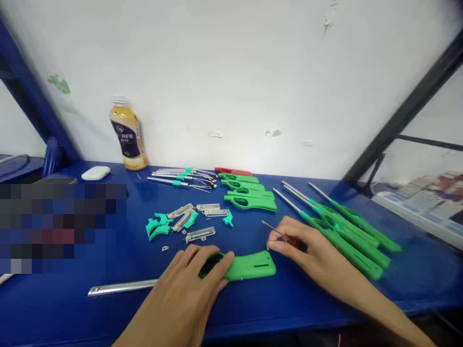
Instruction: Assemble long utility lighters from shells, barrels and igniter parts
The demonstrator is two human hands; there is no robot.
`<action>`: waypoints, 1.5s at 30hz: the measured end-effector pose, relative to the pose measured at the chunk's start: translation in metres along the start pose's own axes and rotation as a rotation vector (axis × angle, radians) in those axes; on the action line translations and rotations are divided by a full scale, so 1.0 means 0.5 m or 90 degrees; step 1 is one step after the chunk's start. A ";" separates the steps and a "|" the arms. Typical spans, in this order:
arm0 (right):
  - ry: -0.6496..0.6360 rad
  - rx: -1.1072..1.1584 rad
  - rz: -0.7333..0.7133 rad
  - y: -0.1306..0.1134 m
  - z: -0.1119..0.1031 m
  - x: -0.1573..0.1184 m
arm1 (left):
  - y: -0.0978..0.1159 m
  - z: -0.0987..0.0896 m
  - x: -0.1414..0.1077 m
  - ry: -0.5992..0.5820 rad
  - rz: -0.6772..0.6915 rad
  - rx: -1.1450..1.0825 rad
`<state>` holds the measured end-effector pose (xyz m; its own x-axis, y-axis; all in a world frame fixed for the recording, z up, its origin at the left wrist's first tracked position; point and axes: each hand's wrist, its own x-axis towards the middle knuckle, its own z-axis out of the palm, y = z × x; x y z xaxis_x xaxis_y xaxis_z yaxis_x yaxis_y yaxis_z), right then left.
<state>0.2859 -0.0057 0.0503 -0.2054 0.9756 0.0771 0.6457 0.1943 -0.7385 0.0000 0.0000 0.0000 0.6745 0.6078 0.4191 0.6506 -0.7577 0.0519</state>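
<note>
My left hand (pixel 191 286) is closed over a green-handled utility lighter (pixel 251 266) lying on the blue table, its long metal tube pointing left. My fingers cover the part around the trigger opening. Just right of the lighter's butt end, my right hand (pixel 304 246) grips a small screwdriver (pixel 273 228) with a dark reddish handle, shaft tip pointing up and left. A tiny pale piece shows by the right fingertips, too small to name. Beyond the left hand lie several clear fuel tanks (pixel 200 234) and teal triggers (pixel 159 225).
Green lighter shells (pixel 253 202) and a red one (pixel 233 171) lie near the wall. Metal tubes with wires (pixel 177 177) are left of them. Several green lighters (pixel 343 236) lie right. A yellow bottle (pixel 128 135) and white case (pixel 96 173) stand back left.
</note>
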 end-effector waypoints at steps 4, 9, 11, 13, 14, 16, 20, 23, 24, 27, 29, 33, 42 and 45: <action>0.016 0.004 0.013 0.010 0.004 0.004 | 0.000 0.001 -0.001 0.018 0.009 -0.003; 0.001 0.050 0.036 0.011 0.006 -0.007 | 0.004 -0.008 0.006 0.032 0.014 -0.011; -0.003 0.072 0.048 0.008 0.005 -0.011 | 0.006 -0.010 0.008 0.038 0.018 -0.005; -0.012 0.091 0.065 0.006 0.004 -0.013 | 0.006 -0.009 0.009 0.040 0.020 -0.001; -0.018 0.102 0.074 0.006 0.004 -0.013 | 0.007 -0.009 0.009 0.040 0.022 -0.001; -0.029 0.127 0.089 0.006 0.003 -0.012 | 0.007 -0.007 0.010 0.042 0.023 -0.001; -0.048 0.175 0.091 0.016 0.002 -0.008 | 0.007 -0.007 0.009 0.038 0.022 -0.002; -0.050 0.171 0.104 0.027 0.000 -0.008 | 0.006 -0.010 0.009 0.040 0.021 0.001; -0.050 0.169 0.110 0.029 0.000 -0.010 | 0.006 -0.011 0.009 0.041 0.022 0.001; -0.056 0.172 0.111 0.034 -0.001 -0.013 | 0.006 -0.011 0.010 0.048 0.027 -0.002; -0.063 0.177 0.109 0.034 -0.001 -0.015 | 0.006 -0.011 0.010 0.048 0.031 -0.003; -0.066 0.186 0.111 0.033 0.002 -0.014 | 0.007 -0.010 0.008 0.042 0.027 0.001; -0.030 0.148 0.046 0.032 0.007 -0.018 | 0.002 -0.010 0.003 0.060 0.022 0.016; -0.020 0.148 0.036 0.026 0.007 -0.018 | 0.006 -0.013 0.007 0.102 0.011 0.025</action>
<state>0.2938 -0.0124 0.0376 -0.1993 0.9799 0.0136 0.4704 0.1078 -0.8759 0.0019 -0.0018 0.0073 0.6235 0.5468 0.5588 0.6543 -0.7562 0.0099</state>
